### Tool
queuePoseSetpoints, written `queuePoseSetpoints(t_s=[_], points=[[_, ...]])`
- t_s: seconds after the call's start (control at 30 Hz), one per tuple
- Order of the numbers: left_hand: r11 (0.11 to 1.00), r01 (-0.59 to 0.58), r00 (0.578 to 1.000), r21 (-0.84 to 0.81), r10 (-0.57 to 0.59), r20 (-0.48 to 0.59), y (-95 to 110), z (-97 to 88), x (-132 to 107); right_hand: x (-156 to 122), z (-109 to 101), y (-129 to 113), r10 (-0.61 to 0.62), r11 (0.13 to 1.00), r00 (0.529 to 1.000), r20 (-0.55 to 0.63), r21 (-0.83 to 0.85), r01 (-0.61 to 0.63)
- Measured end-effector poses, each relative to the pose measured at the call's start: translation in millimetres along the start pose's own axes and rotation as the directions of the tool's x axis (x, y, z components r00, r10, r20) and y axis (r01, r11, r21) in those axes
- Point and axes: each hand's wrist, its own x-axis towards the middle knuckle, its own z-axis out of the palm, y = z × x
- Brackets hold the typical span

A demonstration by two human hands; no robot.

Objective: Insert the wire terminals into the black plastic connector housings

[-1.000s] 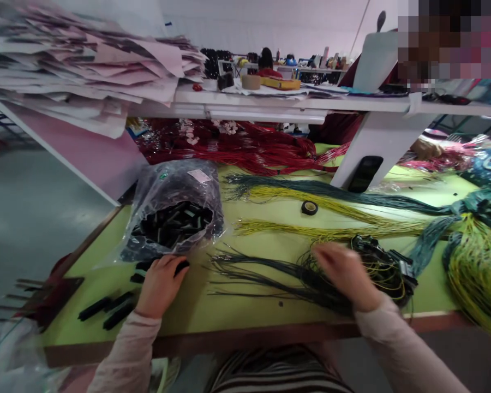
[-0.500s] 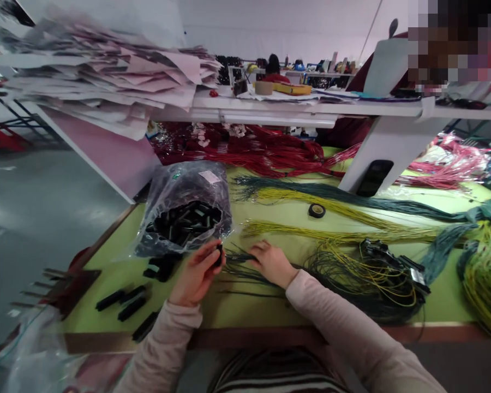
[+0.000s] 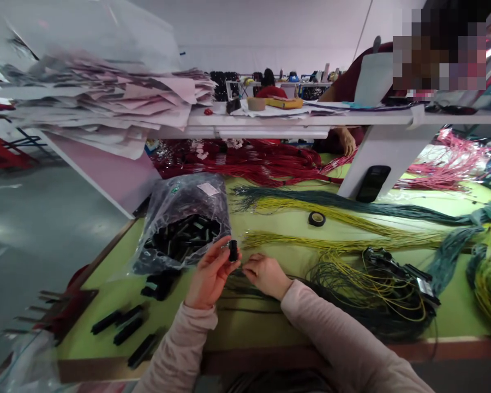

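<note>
A small black connector housing (image 3: 233, 251) is pinched upright between the thumb and fingers of my left hand (image 3: 210, 275). Just right of it, my right hand (image 3: 268, 275) has its fingertips pressed together; whatever is between them is too small or hidden to name. Dark wires (image 3: 253, 286) lie on the table under and beside the right hand. Behind my left hand, an open clear plastic bag (image 3: 184, 202) is full of black housings (image 3: 184, 234). More loose black housings (image 3: 129, 330) rest on the table to the left.
Yellow wires (image 3: 286, 238) and dark green wires (image 3: 331, 199) stretch across the table. A black tape roll (image 3: 316, 219) lies behind my right hand. At right is a wired bundle of black connectors (image 3: 409, 273). A co-worker's hand (image 3: 346, 142) is beyond the shelf (image 3: 270, 119).
My left hand has moved right and slightly up with the housing, closer to my right hand. The right hand's fingers have drawn together near it. A co-worker's hand has appeared under the shelf.
</note>
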Motion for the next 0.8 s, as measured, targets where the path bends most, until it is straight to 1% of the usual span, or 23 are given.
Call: queuePoseSetpoints(t_s=[0.1, 0.17, 0.23, 0.27, 0.33, 0.4, 0.47, 0.57, 0.63, 0.73, 0.8], points=[[0.996, -0.088, 0.995, 0.009, 0.089, -0.042, -3, -7.1, 2, -1, -4, 4, 0.031, 0.988, 0.993, -0.113, 0.157, -0.013], [0.995, -0.101, 0.991, 0.029, 0.103, -0.091, -3, -13.0, 3, -1, -8, 5, 0.063, 0.963, 0.976, -0.209, 0.268, -0.004], [0.995, -0.09, 0.987, 0.039, 0.094, -0.127, -1, -18.1, 3, -1, -11, 4, 0.128, 0.918, 0.953, -0.273, 0.398, -0.009], [0.996, -0.085, 0.986, 0.041, 0.09, -0.139, 0, -20.0, 2, -1, -12, 2, 0.168, 0.886, 0.946, -0.277, 0.463, -0.022], [0.996, -0.081, 0.985, 0.04, 0.087, -0.152, 2, -21.6, 1, -1, -15, -1, 0.234, 0.816, 0.943, -0.239, 0.575, -0.057], [0.997, -0.072, 0.985, 0.022, 0.074, -0.154, 1, -20.2, 0, -1, -17, -5, 0.26, 0.769, 0.945, -0.2, 0.635, -0.077], [0.999, -0.05, 0.989, -0.006, 0.048, -0.137, -2, -16.5, -1, 1, -17, -9, 0.249, 0.75, 0.947, -0.201, 0.659, -0.058], [0.999, -0.013, 0.997, -0.04, 0.01, -0.081, -8, -10.0, -2, 7, -18, -13, 0.217, 0.735, 0.951, -0.22, 0.678, -0.011], [0.999, -0.017, 0.998, -0.04, 0.015, -0.057, -12, -8.0, -3, 11, -18, -13, 0.199, 0.749, 0.957, -0.212, 0.662, -0.01], [0.997, -0.064, 0.993, -0.032, 0.061, -0.099, -14, -11.3, -1, 12, -22, -9, 0.154, 0.818, 0.97, -0.188, 0.574, -0.018], [0.997, -0.065, 0.988, -0.042, 0.058, -0.14, -14, -15.3, 1, 9, -27, -6, 0.155, 0.839, 0.97, -0.188, 0.543, -0.029]])
